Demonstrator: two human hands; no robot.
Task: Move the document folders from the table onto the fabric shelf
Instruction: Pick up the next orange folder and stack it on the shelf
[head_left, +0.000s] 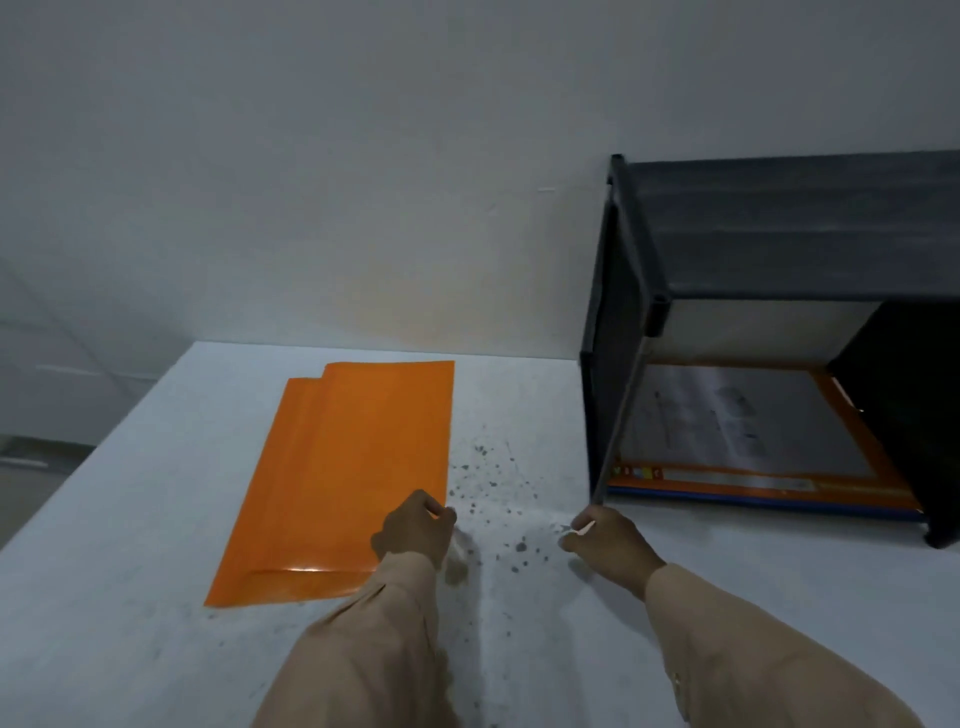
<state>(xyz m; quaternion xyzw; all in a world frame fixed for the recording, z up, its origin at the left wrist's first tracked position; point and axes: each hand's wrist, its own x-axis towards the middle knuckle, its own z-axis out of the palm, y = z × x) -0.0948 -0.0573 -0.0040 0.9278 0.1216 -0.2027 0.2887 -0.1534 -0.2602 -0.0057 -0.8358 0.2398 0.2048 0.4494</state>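
Two orange document folders (343, 467) lie stacked and slightly offset on the white table (130, 597), left of centre. My left hand (413, 527) rests at the top folder's near right corner, fingers pinching its edge. My right hand (605, 538) hovers over the table just in front of the shelf's left front leg, fingers curled with nothing visible in them. The dark fabric shelf (779, 234) stands at the right on the table. Inside its lower compartment lies a folder (753, 441) with an orange border and a grey printed sheet showing.
A plain grey wall rises behind the table. Dark specks and stains (493, 514) mark the table between the folders and the shelf. The table's left edge runs diagonally at the left, with floor beyond it. The shelf's thin metal pole (618, 415) slants down to its front corner.
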